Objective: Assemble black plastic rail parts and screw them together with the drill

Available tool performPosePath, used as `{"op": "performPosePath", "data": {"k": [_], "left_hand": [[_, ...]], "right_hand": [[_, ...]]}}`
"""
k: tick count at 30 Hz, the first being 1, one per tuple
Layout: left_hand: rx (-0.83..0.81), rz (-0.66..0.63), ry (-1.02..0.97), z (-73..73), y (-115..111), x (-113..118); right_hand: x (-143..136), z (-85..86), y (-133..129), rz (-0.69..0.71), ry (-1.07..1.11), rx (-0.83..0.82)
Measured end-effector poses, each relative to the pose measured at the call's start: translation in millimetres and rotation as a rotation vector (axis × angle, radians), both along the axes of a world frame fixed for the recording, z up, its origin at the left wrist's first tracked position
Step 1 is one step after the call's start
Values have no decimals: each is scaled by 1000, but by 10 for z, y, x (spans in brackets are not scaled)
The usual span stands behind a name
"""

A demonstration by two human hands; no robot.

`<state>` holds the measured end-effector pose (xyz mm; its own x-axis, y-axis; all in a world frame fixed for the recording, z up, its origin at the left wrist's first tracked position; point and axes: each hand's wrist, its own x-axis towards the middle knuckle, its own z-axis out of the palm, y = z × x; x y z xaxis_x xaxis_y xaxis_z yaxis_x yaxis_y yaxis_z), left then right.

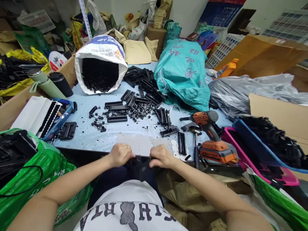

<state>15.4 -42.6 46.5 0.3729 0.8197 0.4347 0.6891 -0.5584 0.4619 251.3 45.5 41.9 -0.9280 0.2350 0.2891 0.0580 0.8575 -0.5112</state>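
My left hand (121,155) and my right hand (161,156) are both closed at the front edge of the table, a short way apart. Between them, just below the edge and over my lap, is a dark black plastic part (140,166), gripped from both sides. It is blurred and partly covered by my fingers, so its exact shape is hard to tell. Directly beyond my hands lies a grey flat board (138,144). Further up the table are heaped black plastic strips (117,108) and loose black-headed screws (141,110).
An orange cordless drill (209,134) and a hammer (196,147) lie to the right. A white sack (79,72) of black parts opens toward me, with a teal sack (184,72) beside it. Blue basket (271,154) stands right; green bag (55,163) hangs left.
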Motion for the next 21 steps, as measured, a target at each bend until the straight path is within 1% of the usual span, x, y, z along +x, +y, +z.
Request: {"op": "performPosePath", "data": {"k": [2, 3, 4, 5, 6, 8, 9, 10, 11, 12, 13, 14, 15, 16, 17, 18, 19, 21], "left_hand": [[-28, -122, -259, 226, -231, 161], [-34, -139, -366, 308, -330, 260], [-27, -124, -456, 359, -405, 362], [6, -88, -531, 375, -453, 458], [57, -39, -588, 357, -473, 541], [203, 46, -629, 228, -434, 631], [280, 66, -594, 129, -381, 627], [347, 81, -515, 16, -311, 590], [391, 105, -394, -103, -223, 522], [407, 133, -244, -220, -121, 430], [389, 181, -83, -330, -2, 325], [327, 238, 69, -428, 133, 219], [238, 289, 198, -509, 284, 124], [141, 331, 298, -570, 448, 49], [52, 363, 368, -610, 620, -3], [-22, 386, 414, -627, 793, -33], [-71, 401, 438, -623, 959, -47], [-101, 424, 436, -563, 1232, -76]], "right_hand": [[-52, 104, -223, 163, 218, -215], [-116, 110, -346, 203, 327, -310], [-208, 83, -467, 186, 430, -385], [-323, 29, -575, 97, 527, -440], [-453, -45, -656, -46, 603, -476], [-713, -212, -693, -383, 666, -488], [-818, -283, -631, -503, 642, -468], [-891, -334, -509, -565, 590, -426], [-925, -361, -331, -576, 516, -358], [-918, -366, -103, -562, 425, -271], [-871, -354, 162, -579, 342, -157], [-791, -329, 447, -657, 272, -48], [-688, -301, 736, -792, 198, 32], [-574, -274, 1014, -965, 126, 98], [-463, -253, 1265, -1135, 48, 142], [-365, -238, 1482, -1239, -49, 172], [-287, -229, 1656, -1286, -144, 194], [-204, -216, 1874, -1290, -270, 214]]}}
